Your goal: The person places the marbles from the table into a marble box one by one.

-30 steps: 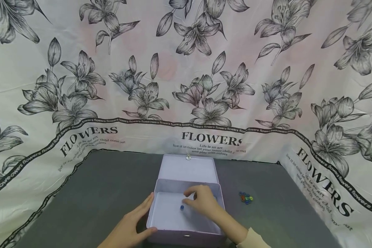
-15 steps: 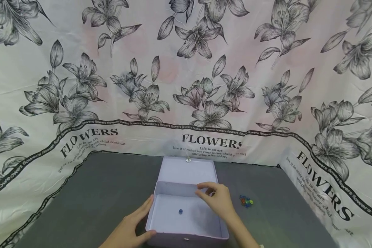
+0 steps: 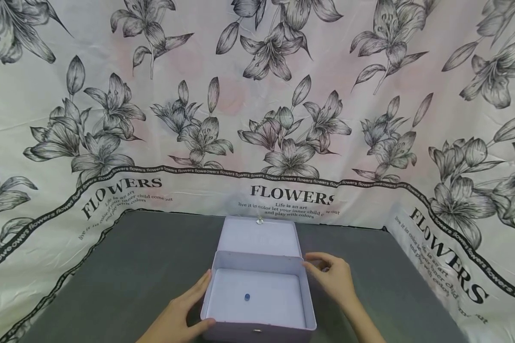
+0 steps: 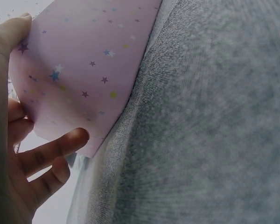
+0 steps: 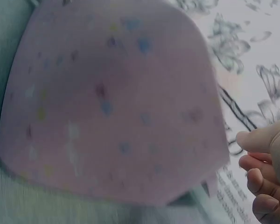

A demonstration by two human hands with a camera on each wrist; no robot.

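Note:
A pale purple hinged box (image 3: 262, 326) stands open, its lid (image 3: 257, 238) folded back; the wrist views show stars printed on its outer walls (image 4: 88, 60). On its floor lies one small blue bead-like piece (image 3: 247, 297). My left hand (image 3: 180, 305) grips the box along its left side, thumb at the front corner and fingertips farther back on the wall. Just outside the right rim, my right hand (image 3: 332, 276) is in the air with fingers loosely bent; in the right wrist view a gap shows between thumb and fingers (image 5: 266, 191), and nothing appears held.
The box rests on a dark grey table cloth (image 3: 154, 257). A metal clasp (image 3: 259, 221) sits on the lid's far edge. White flower-print fabric (image 3: 197, 143) hangs behind the table and along both sides.
My right hand has moved out of the box to the right, now covering the pile of small coloured pieces on the table. The blue piece has shifted slightly toward the front. My left hand stays put.

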